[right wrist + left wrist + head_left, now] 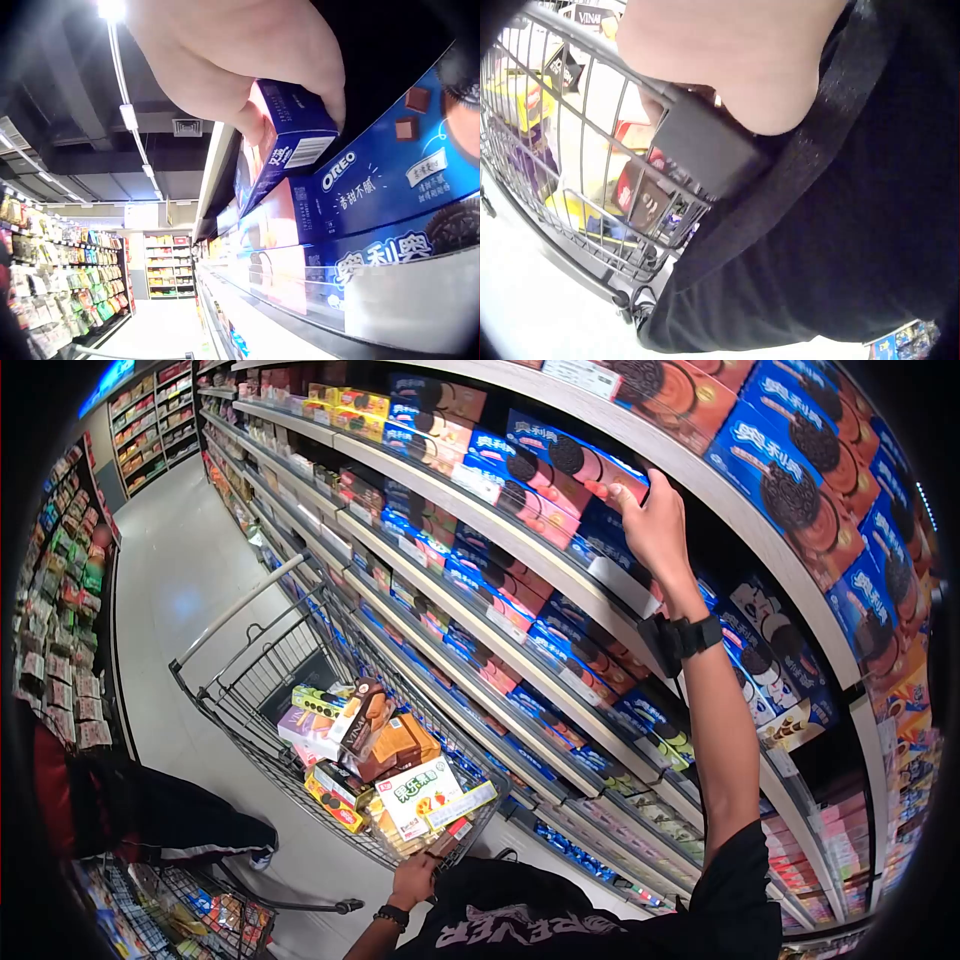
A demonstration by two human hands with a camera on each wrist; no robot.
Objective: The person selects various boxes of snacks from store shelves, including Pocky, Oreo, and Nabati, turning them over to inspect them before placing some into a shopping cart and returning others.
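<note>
My right hand (655, 525) pinches a blue and pink box of Oreo cookies (289, 135) between thumb and fingers at an upper shelf. In the right wrist view the box is tilted, its barcode end facing the camera, over other Oreo boxes (277, 217) stacked on that shelf. Low in the head view, my left hand (412, 880) grips the near end of a wire shopping cart (290, 780). The left wrist view shows this hand (735, 52) over the cart's rail, beside a dark grey corner block (705, 142); most of its fingers are hidden.
Inside the cart lie several packages, among them a white box (415, 795) and a brown box (362, 720). Long shelves (480, 610) of cookie boxes run along the right. At left, another person's leg (170, 810) and a second cart (190, 910) stand in the aisle (170, 560).
</note>
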